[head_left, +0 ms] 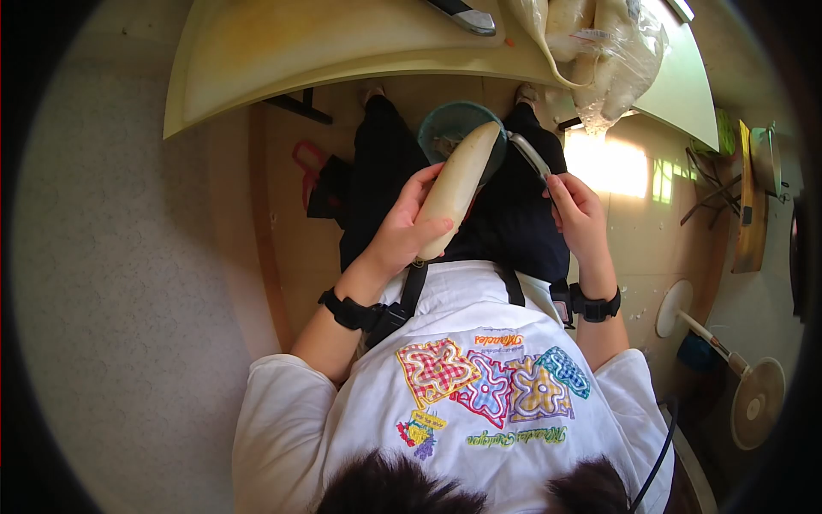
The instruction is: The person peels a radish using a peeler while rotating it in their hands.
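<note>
My left hand (402, 224) is wrapped round the thick lower end of a long white daikon radish (461, 187), its thumb lying across the near side. The radish tilts up and to the right, its narrow tip pointing away from me. In my right hand (577, 210), fingers closed on the handle, is a silvery peeler (531, 155). The peeler's head is close to the right side of the radish's tip. Below the radish, between my legs, stands a teal bin (425, 128) with pale scraps inside, partly hidden by the radish.
Ahead is a table with a cutting board (342, 38) and a knife (467, 17) on it. A clear plastic bag (618, 64) of white radishes lies at the table's right edge. A fan (757, 404) stands on the right, and a pink-handled bag (306, 163) on the floor left.
</note>
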Available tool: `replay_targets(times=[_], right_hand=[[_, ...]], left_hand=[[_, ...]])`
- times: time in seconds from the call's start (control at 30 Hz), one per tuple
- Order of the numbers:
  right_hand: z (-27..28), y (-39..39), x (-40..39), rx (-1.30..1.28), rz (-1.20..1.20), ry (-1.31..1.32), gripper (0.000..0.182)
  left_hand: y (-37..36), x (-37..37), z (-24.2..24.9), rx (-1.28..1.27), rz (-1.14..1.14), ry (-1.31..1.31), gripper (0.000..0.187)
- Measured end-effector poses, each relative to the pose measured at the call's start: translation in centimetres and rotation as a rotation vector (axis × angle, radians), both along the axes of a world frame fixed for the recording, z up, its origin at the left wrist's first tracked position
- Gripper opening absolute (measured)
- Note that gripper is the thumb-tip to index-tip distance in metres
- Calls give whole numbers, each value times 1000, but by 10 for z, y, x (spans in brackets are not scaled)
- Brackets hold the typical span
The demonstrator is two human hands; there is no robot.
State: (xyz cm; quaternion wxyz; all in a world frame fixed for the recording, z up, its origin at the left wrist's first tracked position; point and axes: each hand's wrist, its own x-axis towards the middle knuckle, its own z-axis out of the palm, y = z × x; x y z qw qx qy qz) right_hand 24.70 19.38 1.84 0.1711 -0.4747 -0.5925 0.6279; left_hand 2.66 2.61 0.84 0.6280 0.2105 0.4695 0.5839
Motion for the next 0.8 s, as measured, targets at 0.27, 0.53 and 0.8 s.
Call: replay_targets(times=[0.27,0.53,0.8], right_hand=[[11,-19,-16,175,202,-33,23],[19,-26,-24,241,292,-30,23],[23,-30,-27,256,314,-66,23]], left_hand=[[-6,-3,-8,-25,-60,-21,79],[-8,-1,-13,28,-21,53,77],[-11,-3,-10,15,-31,29,79]])
